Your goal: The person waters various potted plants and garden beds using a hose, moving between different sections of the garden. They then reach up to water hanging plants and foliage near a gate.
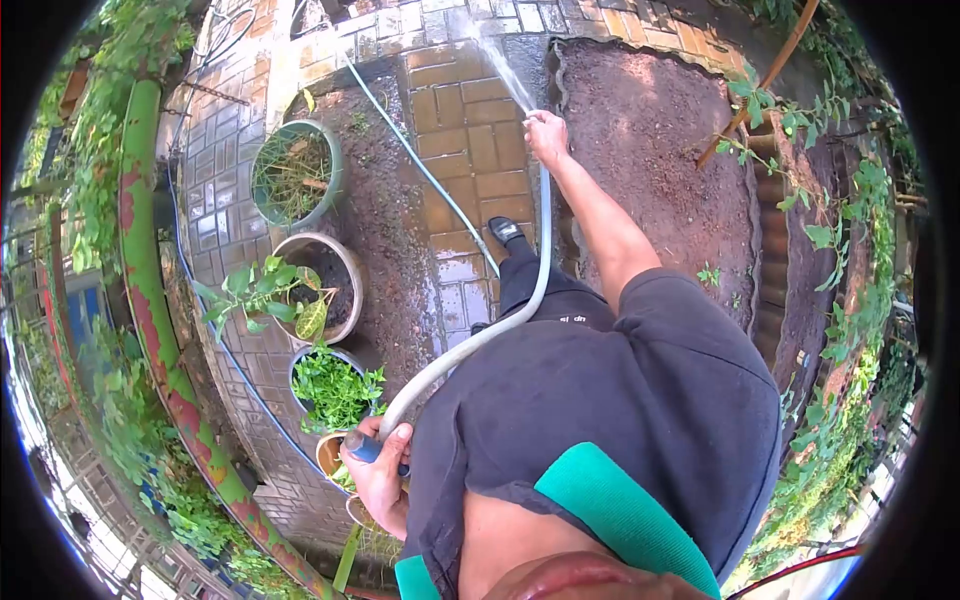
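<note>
My right hand (pixel 547 138) is closed around the end of a pale garden hose (pixel 545 235). A spray of water (pixel 508 75) shoots from that end toward the paving at the top. The hose runs down past my legs and across my waist. At my side, my left hand (pixel 378 478) grips a lower stretch of the same hose. A short blue-and-brown cylindrical piece (pixel 362 446), perhaps a handle, is also in this hand; its kind cannot be made out. A bare soil bed (pixel 640 140) lies to the right of my right hand.
Left of the path stand a green pot of dry grass (pixel 332 190), a round pot with a leafy plant (pixel 355 300), and a pot of bright green leaves (pixel 335 390). Wet brick paving (pixel 470 150) runs ahead. A peeling green pole (pixel 140 260) slants along the left.
</note>
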Available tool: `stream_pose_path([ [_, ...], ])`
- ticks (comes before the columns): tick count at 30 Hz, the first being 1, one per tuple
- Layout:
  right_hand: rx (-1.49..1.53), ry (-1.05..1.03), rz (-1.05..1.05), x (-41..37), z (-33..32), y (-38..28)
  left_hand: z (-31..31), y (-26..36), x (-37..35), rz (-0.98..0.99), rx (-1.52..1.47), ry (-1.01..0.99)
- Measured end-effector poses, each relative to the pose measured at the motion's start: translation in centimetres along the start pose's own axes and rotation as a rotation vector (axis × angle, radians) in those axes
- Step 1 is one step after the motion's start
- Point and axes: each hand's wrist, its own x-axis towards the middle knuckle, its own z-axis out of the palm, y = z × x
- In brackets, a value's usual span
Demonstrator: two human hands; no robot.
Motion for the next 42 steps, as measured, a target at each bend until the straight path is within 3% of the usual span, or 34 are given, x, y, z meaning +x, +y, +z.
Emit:
stream_pose_path([
  [7,0.232,0.065,0.102,9.6,3.6,-3.5,8.3,10.5,4.3,-0.046,0.109,-0.027],
  [14,0.118,-0.371,0.116,9.5,14.3,-8.0,11.1,15.5,8.4,-0.05,0.202,-0.001],
  [16,0.022,-0.484,0.019,9.5,16.2,-9.8,12.2,17.3,10.2,-0.033,0.203,0.005],
  [17,0.078,-0.516,-0.118,10.7,18.2,-8.6,13.0,18.2,11.2,-0.029,0.173,0.02],
  [20,0.056,-0.54,-0.075,13.4,17.8,-11.3,13.7,20.5,16.2,0.002,0.169,-0.073],
  [23,0.08,-0.2,-0.007,22.3,17.3,-8.2,14.2,23.2,22.3,0.056,0.187,-0.157],
  [30,0.234,0.478,0.235,34.0,4.7,-13.1,15.3,31.9,33.4,0.114,0.176,-0.252],
  [34,0.176,0.702,0.222,38.3,0.4,-11.9,18.8,37.2,37.7,0.112,0.354,-0.326],
  [42,0.276,0.87,0.181,43.9,-6.6,-10.8,26.5,43.9,42.4,0.157,0.521,-0.474],
])
